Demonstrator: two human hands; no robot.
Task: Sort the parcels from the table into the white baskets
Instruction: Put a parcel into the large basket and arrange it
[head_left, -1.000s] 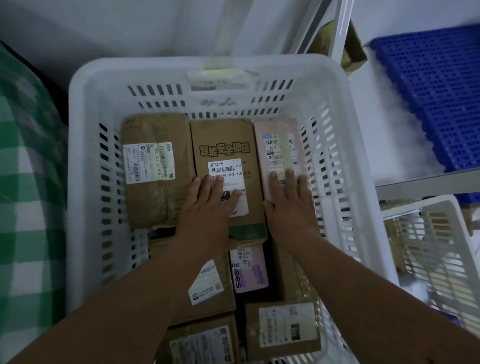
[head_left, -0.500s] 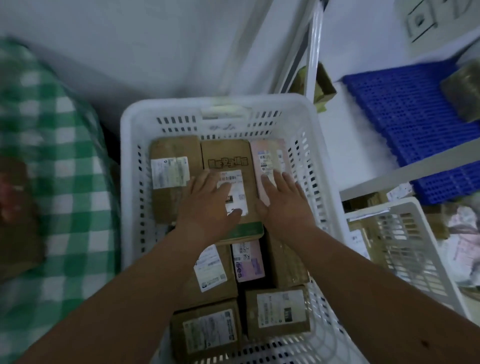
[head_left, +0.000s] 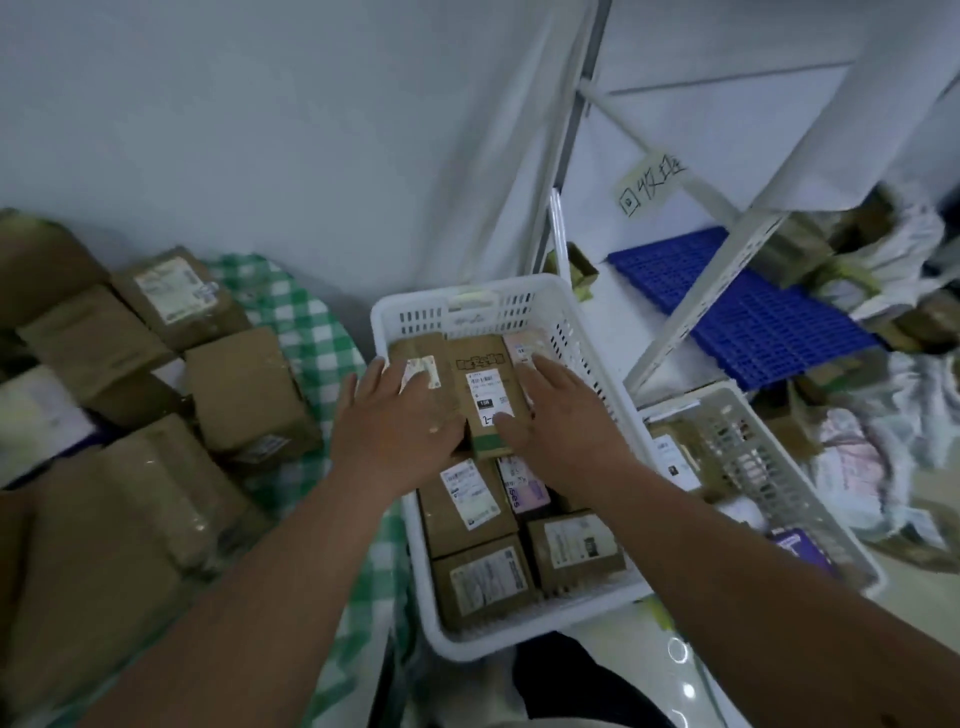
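both forearms reach forward over the white basket (head_left: 597, 364), palms down. the left hand (head_left: 400, 421) lies flat with fingers straight and a little spread, over a brown parcel (head_left: 415, 353) at the far left of the basket. the right hand (head_left: 558, 410) is spread too, fingers on the pink parcel (head_left: 522, 345), thumb against the middle box (head_left: 480, 384). neither hand grips anything. more boxes (head_left: 249, 395) sit on the green checked table (head_left: 311, 332) to the left.
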